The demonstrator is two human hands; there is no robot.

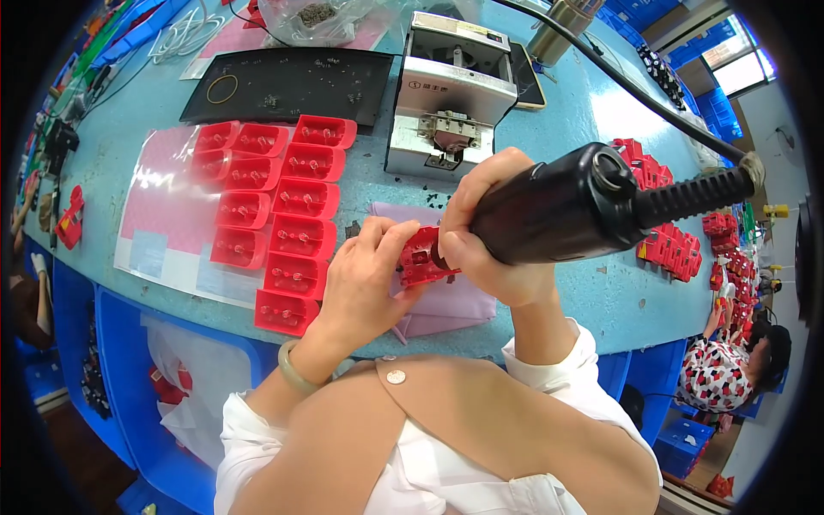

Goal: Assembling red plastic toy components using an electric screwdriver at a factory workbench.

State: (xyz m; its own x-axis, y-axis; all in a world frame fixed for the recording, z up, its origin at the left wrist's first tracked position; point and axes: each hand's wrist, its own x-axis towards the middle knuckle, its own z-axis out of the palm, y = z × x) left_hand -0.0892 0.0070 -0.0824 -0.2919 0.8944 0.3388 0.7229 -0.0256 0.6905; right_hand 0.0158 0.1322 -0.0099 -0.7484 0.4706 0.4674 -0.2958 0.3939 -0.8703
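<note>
My left hand (356,283) grips a small red plastic housing (419,256) by its left side, fingers curled over it. In my right hand (506,279) is a black electric screwdriver (558,206), tilted so its cable end points right. The screwdriver's tip end meets the housing; the bit itself is hidden by my fingers. Beneath both hands a folded lilac cloth (463,313) lies on the table. To the left stand rows of open red plastic shells (305,197) with clear pieces inside, partly on a pink and white sheet (163,202).
A pale box-shaped machine (451,86) stands behind my hands, beside a black mat (292,86) with tiny bits on it. More red housings (674,251) sit at the right. A blue bin (129,343) is below left; another person (721,373) sits at right.
</note>
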